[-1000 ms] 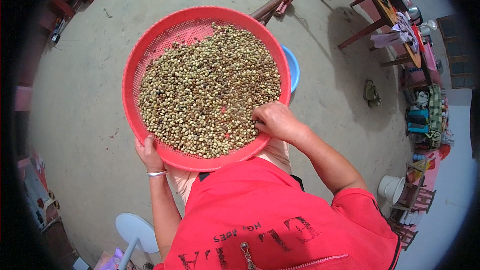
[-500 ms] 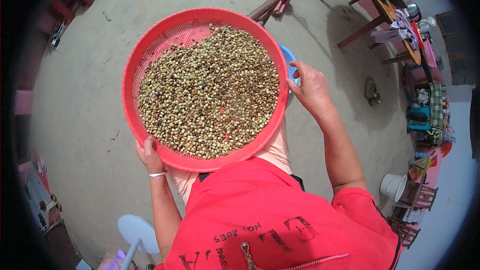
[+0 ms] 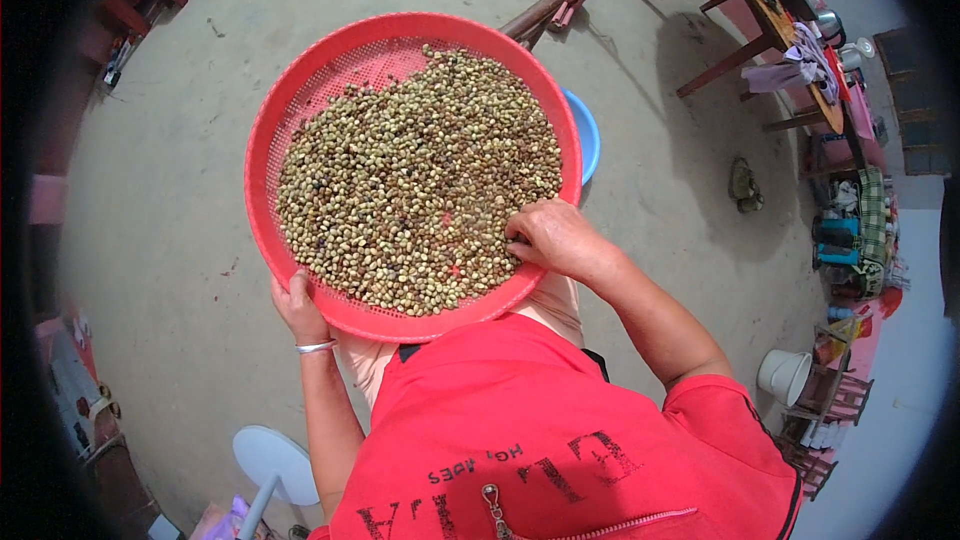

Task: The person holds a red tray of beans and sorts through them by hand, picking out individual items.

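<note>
A round red plastic sieve basket [image 3: 262, 130] rests over my lap, spread with small greenish-brown beans [image 3: 410, 180] that look like coffee beans. At its lower left rim my left hand [image 3: 300, 310] grips the edge, thumb on top and the other fingers hidden beneath. My right hand [image 3: 555, 238] reaches over the right rim into the basket. Its fingers are curled down and pinched together at the beans; what lies between them is hidden. Most beans lie toward the middle and right, and bare mesh shows at the upper left.
Behind the basket's right side a blue basin [image 3: 585, 135] partly shows on the concrete floor. A wooden table [image 3: 745, 10] holding various items stands at the upper right. A white bucket [image 3: 784, 376] is at the right, and a round white stool [image 3: 275, 462] is at the lower left.
My right hand has moved from outside the right rim, down and left, to the beans inside the basket. My left hand keeps its hold on the rim.
</note>
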Action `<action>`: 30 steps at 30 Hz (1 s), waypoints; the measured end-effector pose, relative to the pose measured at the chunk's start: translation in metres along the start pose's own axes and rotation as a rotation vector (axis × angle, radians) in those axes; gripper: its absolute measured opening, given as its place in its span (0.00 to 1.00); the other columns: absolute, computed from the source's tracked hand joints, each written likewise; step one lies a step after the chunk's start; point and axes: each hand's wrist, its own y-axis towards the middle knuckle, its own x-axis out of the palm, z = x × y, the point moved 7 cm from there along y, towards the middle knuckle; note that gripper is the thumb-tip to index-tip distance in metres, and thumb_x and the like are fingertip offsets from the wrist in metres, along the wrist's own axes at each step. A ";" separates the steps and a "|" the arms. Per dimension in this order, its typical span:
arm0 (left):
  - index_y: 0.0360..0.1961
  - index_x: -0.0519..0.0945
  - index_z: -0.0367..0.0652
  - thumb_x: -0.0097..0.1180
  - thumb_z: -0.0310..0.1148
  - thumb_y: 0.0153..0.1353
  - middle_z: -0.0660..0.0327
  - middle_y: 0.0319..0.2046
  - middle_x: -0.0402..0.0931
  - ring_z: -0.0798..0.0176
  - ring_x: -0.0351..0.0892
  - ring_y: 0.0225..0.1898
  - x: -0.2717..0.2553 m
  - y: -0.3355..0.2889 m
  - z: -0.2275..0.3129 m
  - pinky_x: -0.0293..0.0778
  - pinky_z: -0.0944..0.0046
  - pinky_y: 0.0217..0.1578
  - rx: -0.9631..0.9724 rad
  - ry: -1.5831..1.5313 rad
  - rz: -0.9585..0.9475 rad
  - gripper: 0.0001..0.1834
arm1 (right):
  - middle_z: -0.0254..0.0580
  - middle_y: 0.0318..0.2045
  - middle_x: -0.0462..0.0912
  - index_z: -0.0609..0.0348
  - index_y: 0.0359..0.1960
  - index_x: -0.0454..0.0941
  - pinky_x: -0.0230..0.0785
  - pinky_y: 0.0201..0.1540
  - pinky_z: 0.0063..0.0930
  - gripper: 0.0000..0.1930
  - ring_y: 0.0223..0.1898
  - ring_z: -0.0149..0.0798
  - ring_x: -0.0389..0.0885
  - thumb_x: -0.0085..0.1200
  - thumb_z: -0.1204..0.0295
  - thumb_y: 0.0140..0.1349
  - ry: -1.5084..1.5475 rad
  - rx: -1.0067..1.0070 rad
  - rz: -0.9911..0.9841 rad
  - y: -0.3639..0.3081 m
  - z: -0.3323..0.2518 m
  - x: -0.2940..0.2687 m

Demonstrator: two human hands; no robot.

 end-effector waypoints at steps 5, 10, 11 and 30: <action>0.46 0.77 0.36 0.50 0.28 0.59 0.67 0.34 0.75 0.74 0.69 0.30 0.005 -0.001 0.009 0.66 0.71 0.31 0.084 0.008 0.043 0.15 | 0.47 0.29 0.82 0.57 0.33 0.82 0.74 0.41 0.46 0.09 0.37 0.51 0.82 0.62 0.67 0.54 0.038 0.019 0.035 0.001 0.001 0.004; 0.49 0.76 0.34 0.49 0.28 0.59 0.64 0.38 0.77 0.72 0.73 0.33 0.006 -0.001 0.008 0.69 0.71 0.35 0.075 -0.003 0.030 0.17 | 0.46 0.31 0.84 0.58 0.32 0.82 0.76 0.39 0.44 0.07 0.35 0.50 0.84 0.61 0.69 0.55 0.100 0.052 0.131 -0.006 0.019 -0.018; 0.51 0.76 0.34 0.49 0.28 0.60 0.63 0.40 0.78 0.71 0.74 0.35 0.006 -0.002 0.008 0.70 0.70 0.36 0.073 -0.019 0.027 0.18 | 0.46 0.32 0.85 0.58 0.33 0.82 0.76 0.39 0.41 0.07 0.35 0.49 0.85 0.61 0.69 0.56 0.157 0.172 0.175 -0.011 0.032 -0.034; 0.56 0.73 0.29 0.48 0.26 0.60 0.54 0.49 0.78 0.61 0.78 0.46 -0.003 -0.001 0.000 0.73 0.63 0.50 0.004 0.018 0.040 0.22 | 0.42 0.31 0.83 0.56 0.32 0.83 0.70 0.44 0.45 0.07 0.39 0.48 0.83 0.60 0.68 0.53 -0.040 0.086 0.038 -0.002 0.012 -0.005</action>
